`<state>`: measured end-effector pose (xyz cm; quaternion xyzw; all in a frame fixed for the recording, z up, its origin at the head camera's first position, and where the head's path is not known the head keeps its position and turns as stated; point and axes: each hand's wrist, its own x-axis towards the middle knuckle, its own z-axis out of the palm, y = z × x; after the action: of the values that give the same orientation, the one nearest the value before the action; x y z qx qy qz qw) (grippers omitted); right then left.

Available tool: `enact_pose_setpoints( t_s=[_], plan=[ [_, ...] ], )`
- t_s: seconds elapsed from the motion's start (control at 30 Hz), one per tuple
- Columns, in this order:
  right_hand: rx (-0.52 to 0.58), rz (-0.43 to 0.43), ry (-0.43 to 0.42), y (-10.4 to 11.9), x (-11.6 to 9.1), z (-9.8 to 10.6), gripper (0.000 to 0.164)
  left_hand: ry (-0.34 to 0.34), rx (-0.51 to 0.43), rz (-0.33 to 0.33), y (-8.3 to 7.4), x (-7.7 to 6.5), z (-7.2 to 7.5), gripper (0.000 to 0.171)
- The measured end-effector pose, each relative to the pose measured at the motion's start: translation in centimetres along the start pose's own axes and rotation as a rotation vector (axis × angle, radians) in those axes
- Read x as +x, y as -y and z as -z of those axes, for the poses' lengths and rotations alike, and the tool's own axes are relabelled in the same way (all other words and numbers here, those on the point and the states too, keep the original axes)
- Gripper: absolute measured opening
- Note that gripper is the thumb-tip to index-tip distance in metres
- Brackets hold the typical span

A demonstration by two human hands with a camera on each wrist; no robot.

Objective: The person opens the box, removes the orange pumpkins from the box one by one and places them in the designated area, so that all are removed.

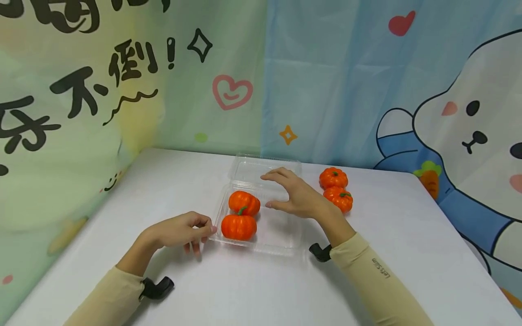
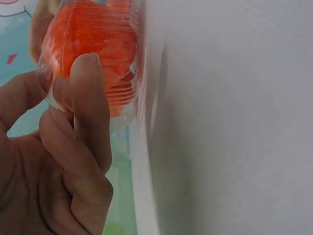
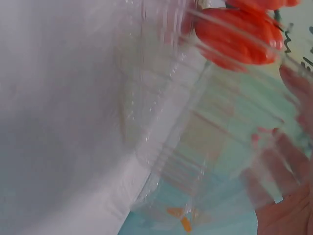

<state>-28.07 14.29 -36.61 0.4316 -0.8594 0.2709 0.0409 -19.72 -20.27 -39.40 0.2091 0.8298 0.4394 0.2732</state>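
Observation:
A clear plastic clamshell box [image 1: 278, 232] lies on the white table with its lid [image 1: 254, 170] folded back. Two small orange pumpkins [image 1: 239, 227] sit in its left half, one behind the other, with green stems. At the box's front left corner, my left hand [image 1: 179, 232] pinches the rim; the left wrist view shows thumb and fingers [image 2: 88, 93] at the clear wall. Over the right half of the box hovers my right hand [image 1: 297, 194], thumb and fingers spread apart with nothing between them. The right wrist view is partly seen through clear plastic.
Two more orange pumpkins [image 1: 333, 178] stand on the table right of the box, beyond my right wrist. Behind the table [image 1: 244, 290] hangs a printed cloth [image 1: 318, 81]. Both wrists carry small black cameras [image 1: 157, 288].

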Motion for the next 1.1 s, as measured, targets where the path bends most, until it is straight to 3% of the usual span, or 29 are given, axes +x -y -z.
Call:
enact_pose_setpoints(
  t_s=[0.3, 0.57, 1.1],
  plan=[
    [0.018, 0.050, 0.013, 0.2, 0.9, -1.1, 0.064, 0.018, -0.001, 0.002, -0.2, 0.2, 0.1, 0.038],
    [0.037, 0.041, 0.064, 0.4, 1.5, -1.8, 0.066, 0.037, -0.013, 0.007, -0.4, 0.3, 0.2, 0.034],
    [-0.035, 0.096, 0.148, 1.3, 1.9, -2.7, 0.069, 0.042, -0.030, 0.014, -0.4, 0.3, 0.1, 0.033]
  ],
)
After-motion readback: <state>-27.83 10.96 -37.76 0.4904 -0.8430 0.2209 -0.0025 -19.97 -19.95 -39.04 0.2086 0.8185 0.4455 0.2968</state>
